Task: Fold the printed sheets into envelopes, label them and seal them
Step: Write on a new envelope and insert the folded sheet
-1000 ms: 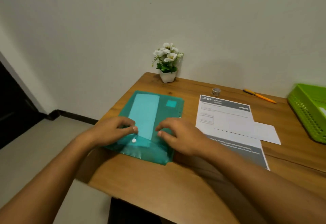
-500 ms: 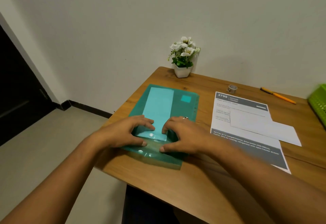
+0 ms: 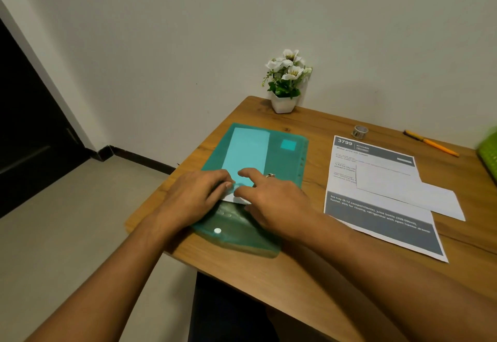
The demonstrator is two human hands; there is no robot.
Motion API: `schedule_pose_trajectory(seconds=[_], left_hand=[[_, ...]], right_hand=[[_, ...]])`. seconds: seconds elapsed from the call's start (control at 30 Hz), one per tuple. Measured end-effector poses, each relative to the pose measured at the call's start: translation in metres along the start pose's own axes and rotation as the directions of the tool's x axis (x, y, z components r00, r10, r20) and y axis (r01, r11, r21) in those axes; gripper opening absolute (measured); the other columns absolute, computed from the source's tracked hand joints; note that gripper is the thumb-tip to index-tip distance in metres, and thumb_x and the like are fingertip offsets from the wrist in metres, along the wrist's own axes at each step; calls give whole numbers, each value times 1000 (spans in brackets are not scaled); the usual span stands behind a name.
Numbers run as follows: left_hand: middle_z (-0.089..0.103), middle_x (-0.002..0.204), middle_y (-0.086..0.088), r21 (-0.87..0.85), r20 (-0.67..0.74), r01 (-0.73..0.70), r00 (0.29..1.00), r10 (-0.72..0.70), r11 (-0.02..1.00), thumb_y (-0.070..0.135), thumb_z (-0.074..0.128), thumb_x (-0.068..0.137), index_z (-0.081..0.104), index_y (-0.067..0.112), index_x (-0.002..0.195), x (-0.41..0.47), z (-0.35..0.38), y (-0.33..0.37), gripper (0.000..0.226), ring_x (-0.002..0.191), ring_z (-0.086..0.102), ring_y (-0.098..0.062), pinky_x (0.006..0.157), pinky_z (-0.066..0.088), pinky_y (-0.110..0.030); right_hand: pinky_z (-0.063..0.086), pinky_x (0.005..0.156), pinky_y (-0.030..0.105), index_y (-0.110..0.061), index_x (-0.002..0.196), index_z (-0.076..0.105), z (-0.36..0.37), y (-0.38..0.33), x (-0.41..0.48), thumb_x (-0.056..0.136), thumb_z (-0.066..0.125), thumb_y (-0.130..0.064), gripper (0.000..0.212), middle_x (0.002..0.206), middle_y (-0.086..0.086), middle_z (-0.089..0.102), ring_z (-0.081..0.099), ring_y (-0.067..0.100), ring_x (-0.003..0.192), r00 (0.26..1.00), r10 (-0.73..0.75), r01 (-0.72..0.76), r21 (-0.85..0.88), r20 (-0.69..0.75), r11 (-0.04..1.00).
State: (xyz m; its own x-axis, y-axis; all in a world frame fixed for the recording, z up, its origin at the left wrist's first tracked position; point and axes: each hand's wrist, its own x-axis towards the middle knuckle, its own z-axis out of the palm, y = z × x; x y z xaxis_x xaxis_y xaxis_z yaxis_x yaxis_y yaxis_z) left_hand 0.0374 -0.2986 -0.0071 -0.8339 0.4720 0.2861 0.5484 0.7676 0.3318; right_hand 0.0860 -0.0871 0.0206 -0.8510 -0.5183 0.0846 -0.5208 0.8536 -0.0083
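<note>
Pinching sheet (image 3: 237,199) edge at folder (image 3: 286,161) mouth with left hand (image 3: 193,199) and right hand (image 3: 274,201) — sheet between my hands. Page (image 3: 376,224), envelope (image 3: 419,193) right of right hand — nothing folded, labelled or sealed yet.

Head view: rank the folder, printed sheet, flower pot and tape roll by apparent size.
1. Folder and printed sheet: about equal, too close to rank.
2. Flower pot.
3. Tape roll, clearly smallest.
</note>
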Motion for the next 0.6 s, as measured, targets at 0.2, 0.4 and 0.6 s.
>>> schedule_pose_trajectory(seconds=[0.2, 0.4, 0.6], left_hand=[[68, 86, 18, -48, -21, 13, 1000, -14, 999, 38, 56, 102, 70, 35, 106, -4, 0, 0, 15, 74, 59, -1, 62, 44, -25], [73, 99, 18, -86, -41, -2, 999, -2, 996, 51, 69, 86, 73, 32, 114, -13, -1, -3, 34, 81, 64, -1, 67, 53, -26], [74, 101, 19, -75, -30, 14, 999, -16, 997, 55, 68, 80, 74, 34, 115, -11, 2, -7, 41, 84, 64, -1, 69, 54, -29]], right_hand=[[42, 60, 42, -12, 121, 64, 2, -14, 13, 104, 54, -20, 21, 143, 12, 46, 63, 35, 100, 994, 60, -39, -217, 90, 975], [42, 62, 42, -8, 131, 55, 2, -20, 14, 105, 48, -15, 27, 122, 10, 48, 60, 30, 100, 998, 43, -30, -232, 55, 972], [49, 65, 39, -18, 110, 65, 6, -12, 12, 103, 53, -25, 16, 117, 1, 56, 62, 26, 93, 986, 120, -117, 35, -112, 993]])
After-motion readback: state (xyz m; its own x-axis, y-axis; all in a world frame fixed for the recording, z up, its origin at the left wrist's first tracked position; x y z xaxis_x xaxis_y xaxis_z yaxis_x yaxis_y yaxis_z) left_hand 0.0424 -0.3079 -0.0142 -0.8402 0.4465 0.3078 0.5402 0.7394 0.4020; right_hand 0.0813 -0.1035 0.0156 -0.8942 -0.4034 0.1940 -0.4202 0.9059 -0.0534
